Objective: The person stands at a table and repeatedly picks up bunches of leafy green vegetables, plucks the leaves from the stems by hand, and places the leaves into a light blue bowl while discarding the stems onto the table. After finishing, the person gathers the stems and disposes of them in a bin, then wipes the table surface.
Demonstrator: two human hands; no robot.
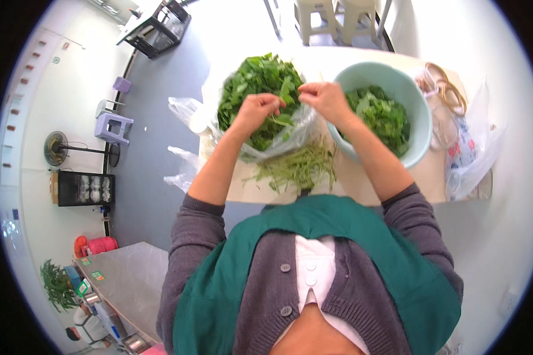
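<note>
My left hand (260, 111) pinches a leafy green sprig (286, 120) above a clear plastic bag (288, 140) heaped with leafy greens (260, 75). Beside it, at the bag's right edge, my right hand (326, 100) has thumb and fingertips drawn together. Whether anything thin lies between those fingertips is too blurred to tell. To the right, partly behind my right forearm, stands a pale blue-green plastic basin (419, 115) with more greens (379, 117) inside. Between bag and basin, nearer my body, lies a pile of pale green stems (300, 168).
All this rests on a light-coloured table (248, 188). At its right end are a clear container (443, 124), a tan strap (448, 91) and a printed plastic bag (466, 151). Stools (315, 20) stand beyond the far edge. A grey-topped counter (133, 275) and a person (89, 326) are at lower left.
</note>
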